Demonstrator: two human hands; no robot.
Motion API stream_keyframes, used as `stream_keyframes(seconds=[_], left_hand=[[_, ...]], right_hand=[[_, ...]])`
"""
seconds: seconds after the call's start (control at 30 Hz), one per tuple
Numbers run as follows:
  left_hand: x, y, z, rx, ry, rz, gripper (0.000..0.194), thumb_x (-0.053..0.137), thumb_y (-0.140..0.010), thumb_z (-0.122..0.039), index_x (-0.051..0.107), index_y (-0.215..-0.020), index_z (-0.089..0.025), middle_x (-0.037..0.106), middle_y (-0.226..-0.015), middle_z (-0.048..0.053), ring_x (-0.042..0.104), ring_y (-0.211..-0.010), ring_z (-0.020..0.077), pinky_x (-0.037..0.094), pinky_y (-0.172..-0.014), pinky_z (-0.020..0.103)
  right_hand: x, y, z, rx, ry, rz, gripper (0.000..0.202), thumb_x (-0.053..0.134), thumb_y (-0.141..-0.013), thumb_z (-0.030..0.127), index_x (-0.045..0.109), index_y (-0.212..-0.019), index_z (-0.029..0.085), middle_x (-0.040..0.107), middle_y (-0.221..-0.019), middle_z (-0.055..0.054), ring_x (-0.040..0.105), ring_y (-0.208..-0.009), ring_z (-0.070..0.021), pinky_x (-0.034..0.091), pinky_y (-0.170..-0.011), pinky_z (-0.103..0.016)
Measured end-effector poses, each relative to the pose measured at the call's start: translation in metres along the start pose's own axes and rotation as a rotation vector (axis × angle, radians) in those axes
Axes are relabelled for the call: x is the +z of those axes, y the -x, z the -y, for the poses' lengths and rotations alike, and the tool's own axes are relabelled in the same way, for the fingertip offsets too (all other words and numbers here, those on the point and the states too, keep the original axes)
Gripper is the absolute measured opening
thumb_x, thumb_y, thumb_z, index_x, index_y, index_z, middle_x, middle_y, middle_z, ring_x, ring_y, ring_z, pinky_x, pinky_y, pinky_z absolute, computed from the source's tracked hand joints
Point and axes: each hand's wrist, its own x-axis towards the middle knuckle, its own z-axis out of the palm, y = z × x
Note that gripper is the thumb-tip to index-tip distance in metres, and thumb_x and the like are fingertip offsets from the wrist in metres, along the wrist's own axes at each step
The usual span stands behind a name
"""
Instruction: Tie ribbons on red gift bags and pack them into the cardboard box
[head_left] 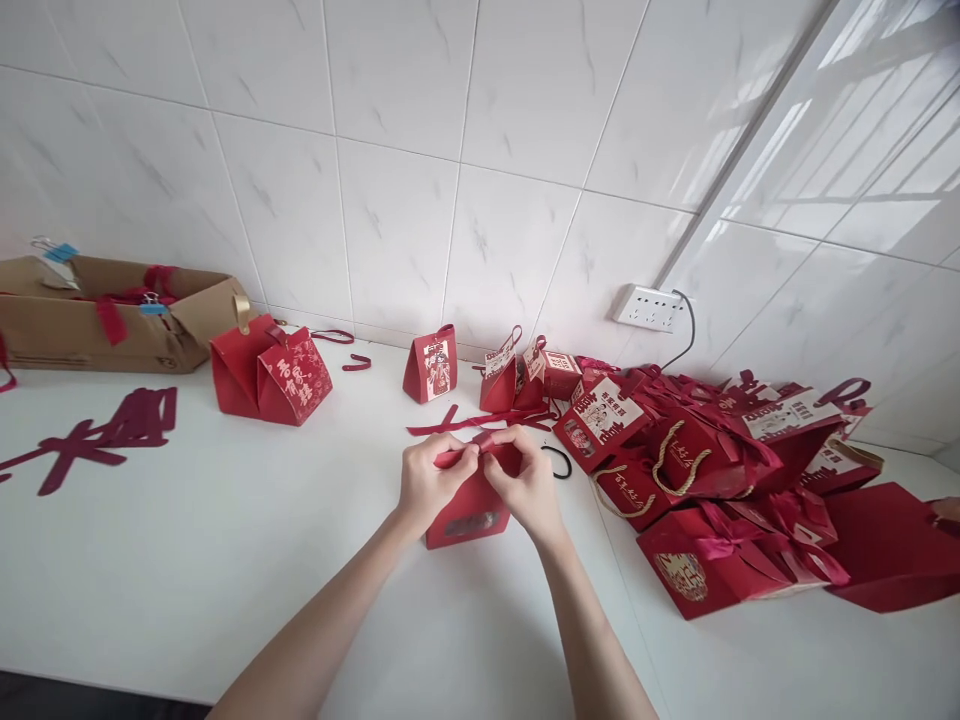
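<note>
A red gift box point(471, 505) with a clear window low on its front stands upright on the white table. My left hand point(437, 475) pinches the left side of its top. From the other side my right hand point(525, 480) is closed on the top too, its thumb close to the left one. Between my fingertips a short bit of red ribbon point(484, 438) shows; the rest of it is hidden. Just behind my hands lies a long red ribbon point(517, 418), and a black hair tie point(559, 462) rests right of my right hand.
A large heap of red gift boxes point(697, 450) covers the right side. Small boxes point(431, 365) stand along the tiled wall. Further left are two red boxes point(270, 370), loose ribbons point(112, 430) and a cardboard box point(172, 340). A power strip point(651, 308) hangs on the wall.
</note>
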Motion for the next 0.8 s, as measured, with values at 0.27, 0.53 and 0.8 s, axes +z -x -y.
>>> stream_keyframes(seconds=[0.27, 0.53, 0.8], left_hand=[[0.0003, 0.0, 0.0015, -0.027, 0.028, 0.035, 0.02, 0.058, -0.076, -0.022, 0.06, -0.057, -0.017, 0.064, -0.055, -0.003, 0.057, -0.05, 0.0092, 0.048, -0.052, 0.019], [-0.0004, 0.0005, -0.001, -0.069, 0.058, 0.048, 0.019, 0.057, -0.076, -0.021, 0.059, -0.057, -0.017, 0.064, -0.055, -0.003, 0.057, -0.051, 0.0095, 0.047, -0.051, 0.019], [-0.0024, 0.0029, -0.0009, -0.087, 0.126, 0.124, 0.015, 0.064, -0.074, -0.028, 0.061, -0.064, -0.017, 0.066, -0.063, 0.0, 0.061, -0.059, 0.0125, 0.051, -0.058, 0.022]], right_hand=[[-0.0024, -0.0004, -0.0011, -0.026, -0.051, -0.01, 0.01, 0.054, -0.081, 0.016, 0.062, -0.078, 0.022, 0.061, -0.077, 0.001, 0.056, -0.075, -0.014, 0.044, -0.073, -0.027], [-0.0005, 0.0024, -0.0003, 0.022, -0.052, -0.034, 0.009, 0.055, -0.076, 0.015, 0.061, -0.079, 0.021, 0.062, -0.077, 0.001, 0.058, -0.075, -0.0154, 0.045, -0.074, -0.029], [0.003, 0.0034, 0.0012, 0.067, 0.004, -0.099, 0.013, 0.06, -0.082, 0.033, 0.067, -0.085, 0.022, 0.063, -0.077, -0.001, 0.057, -0.073, -0.0163, 0.046, -0.07, -0.029]])
